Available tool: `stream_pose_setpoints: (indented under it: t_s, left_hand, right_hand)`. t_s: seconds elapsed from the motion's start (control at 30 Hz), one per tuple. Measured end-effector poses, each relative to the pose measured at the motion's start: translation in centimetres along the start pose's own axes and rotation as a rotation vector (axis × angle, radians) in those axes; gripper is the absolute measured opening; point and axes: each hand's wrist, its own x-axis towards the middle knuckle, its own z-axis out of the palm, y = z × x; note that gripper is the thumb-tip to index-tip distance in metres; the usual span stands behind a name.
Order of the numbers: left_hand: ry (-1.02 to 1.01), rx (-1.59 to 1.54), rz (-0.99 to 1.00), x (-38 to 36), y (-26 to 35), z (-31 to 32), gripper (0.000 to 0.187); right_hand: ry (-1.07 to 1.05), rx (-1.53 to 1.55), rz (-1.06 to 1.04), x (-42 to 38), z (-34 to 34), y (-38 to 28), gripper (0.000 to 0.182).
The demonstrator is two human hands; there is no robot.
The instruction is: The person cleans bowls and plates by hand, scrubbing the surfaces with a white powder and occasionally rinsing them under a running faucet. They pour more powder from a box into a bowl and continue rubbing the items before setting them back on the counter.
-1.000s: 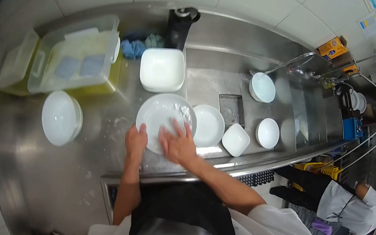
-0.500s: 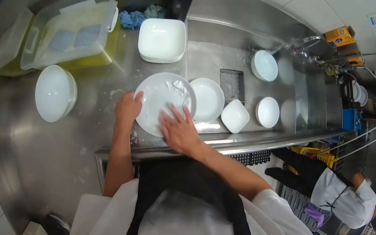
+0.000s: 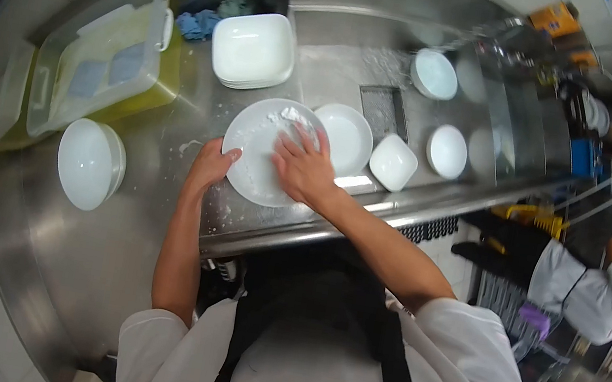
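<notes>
Far left, translucent plastic tub with yellow lower walls (image 3: 161, 84), two grey-blue pads (image 3: 127, 64) inside; nested round white bowls (image 3: 86, 164) just below it on the stainless-steel worktop (image 3: 119, 257). Crumpled blue cloth (image 3: 198, 24) behind, then a stack of square white dishes (image 3: 254, 47). My left hand (image 3: 207, 165) is closed on the left rim of the large round white plate (image 3: 248, 154): thumb on top, other fingers mostly hidden. Plate sits in front of me, below the square stack, white foam-like patches on its upper part. My right hand (image 3: 302, 165) is open, fingers spread over the plate's right half, gripping nothing; slight blur, can't tell how hard it presses. Step looks like hand-rubbing the plate face. Next move calls for a firm left hold and flat right fingers over the foamy part, minding the shallow round white dish (image 3: 354, 139) right beside. Further right: small square white bowl (image 3: 393, 162), then two round white bowls (image 3: 447, 151), set apart.
</notes>
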Motion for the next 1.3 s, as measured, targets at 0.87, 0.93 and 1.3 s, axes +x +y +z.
stream_pose_setpoints:
  t_s: [0.87, 0.93, 1.3]
  left_hand:
    - [-0.299, -1.092, 0.186, -9.0, 26.6, 38.6, 0.05]
    - [-0.385, -1.087, 0.181, -9.6, 28.1, 42.9, 0.052]
    - [-0.935, -0.962, -0.111, -13.2, 35.6, 62.9, 0.06]
  right_hand:
    - [0.527, 0.074, 0.45, -30.4, -11.7, 22.1, 0.048]
    - [0.643, 0.118, 0.607, -31.7, -14.4, 25.7, 0.044]
    - [0.633, -0.227, 1.036, -50.8, -18.6, 31.8, 0.041]
